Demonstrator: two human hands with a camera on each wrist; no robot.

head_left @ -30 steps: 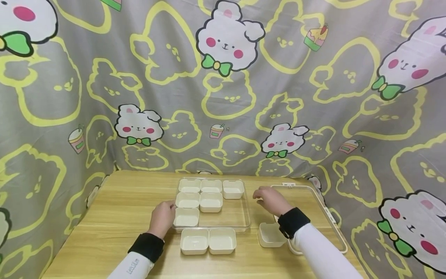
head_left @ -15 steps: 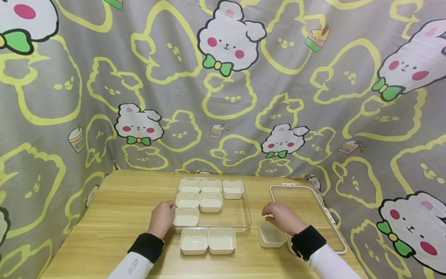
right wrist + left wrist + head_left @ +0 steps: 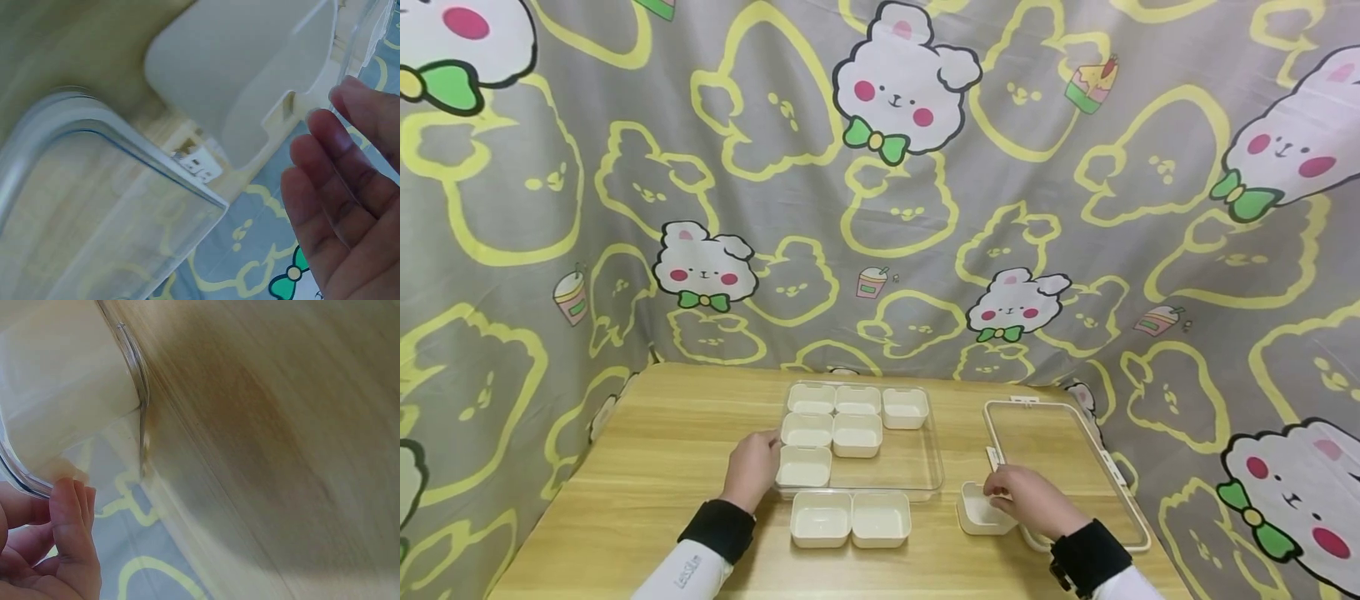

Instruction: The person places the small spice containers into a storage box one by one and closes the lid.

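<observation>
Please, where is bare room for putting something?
Bare table: left of the left hand; between the two front boxes and the box by the lid. Bare inside the tray: near right corner. Crowded: its back row, left side, around the right hand.

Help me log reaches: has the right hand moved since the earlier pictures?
Yes: against the lid, the right hand has moved down and right in the head view, to the lone box.

Blue-grey lettering runs along the white left sleeve [image 3: 676,577] above the tabletop's [image 3: 685,433] near edge, left of its middle; it seems to read "LetsSlim", though its small middle letters are uncertain. No other wording is legible.
</observation>
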